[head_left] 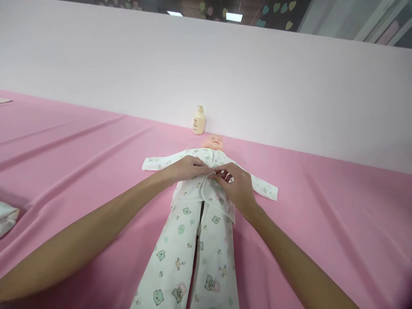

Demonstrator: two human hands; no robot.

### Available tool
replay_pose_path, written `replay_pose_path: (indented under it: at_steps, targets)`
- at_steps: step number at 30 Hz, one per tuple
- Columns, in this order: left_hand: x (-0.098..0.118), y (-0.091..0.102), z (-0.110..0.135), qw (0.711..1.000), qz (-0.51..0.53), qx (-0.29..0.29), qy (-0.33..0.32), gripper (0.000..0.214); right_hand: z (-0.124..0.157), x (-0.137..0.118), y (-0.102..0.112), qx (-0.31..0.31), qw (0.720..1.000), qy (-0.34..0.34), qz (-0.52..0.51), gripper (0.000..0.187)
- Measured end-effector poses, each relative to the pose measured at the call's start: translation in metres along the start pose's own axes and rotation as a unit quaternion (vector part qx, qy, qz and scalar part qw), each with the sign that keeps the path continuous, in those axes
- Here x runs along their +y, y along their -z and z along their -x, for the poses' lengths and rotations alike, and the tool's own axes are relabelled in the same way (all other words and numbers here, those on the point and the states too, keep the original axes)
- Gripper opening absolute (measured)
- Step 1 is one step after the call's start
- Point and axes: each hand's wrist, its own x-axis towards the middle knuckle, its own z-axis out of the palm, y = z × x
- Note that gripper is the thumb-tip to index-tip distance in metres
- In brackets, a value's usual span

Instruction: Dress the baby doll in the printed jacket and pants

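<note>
A baby doll lies on its back on the pink cloth, dressed in a white suit point(189, 240) printed with small green bears. Its head point(213, 141) points toward the wall. Both sleeves are spread out to the sides and the legs run toward me. My left hand point(186, 168) and my right hand point(236, 184) meet over the doll's chest. The fingers of both hands pinch the front edges of the suit's top where the two flaps overlap.
A cream pump bottle point(199, 120) stands against the pale wall just behind the doll's head. The pink cloth point(80, 146) covers the whole surface. A folded white printed cloth point(7, 218) lies at the left edge.
</note>
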Motion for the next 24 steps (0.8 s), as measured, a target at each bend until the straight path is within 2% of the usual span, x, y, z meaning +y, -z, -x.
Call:
replay_pose_path:
  at_steps: [3,8,12,19,22,24]
  targets:
    - [0.000,-0.003,0.000,1.000,-0.003,-0.021,-0.004,0.028,0.001,0.003,-0.001,0.000,1.000,0.007,-0.002,0.016]
    - [-0.003,-0.004,-0.002,1.000,0.017,-0.021,0.005,0.031,0.005,0.012,-0.006,0.020,0.997,-0.006,-0.070,0.031]
    - [-0.004,-0.004,-0.003,1.000,-0.006,-0.021,0.019,0.033,0.006,0.016,-0.009,0.023,0.996,-0.024,-0.088,0.033]
    - [-0.011,-0.007,0.000,0.998,-0.053,0.012,-0.023,0.032,0.006,0.013,-0.006,-0.013,0.997,-0.031,-0.067,0.036]
    - [-0.009,-0.003,0.001,0.998,-0.054,0.004,-0.027,0.035,-0.004,0.012,0.003,-0.047,0.996,-0.045,-0.065,0.037]
    - [-0.007,0.001,-0.002,0.999,-0.048,0.005,-0.026,0.037,-0.018,0.014,0.010,-0.054,0.993,-0.078,-0.071,0.034]
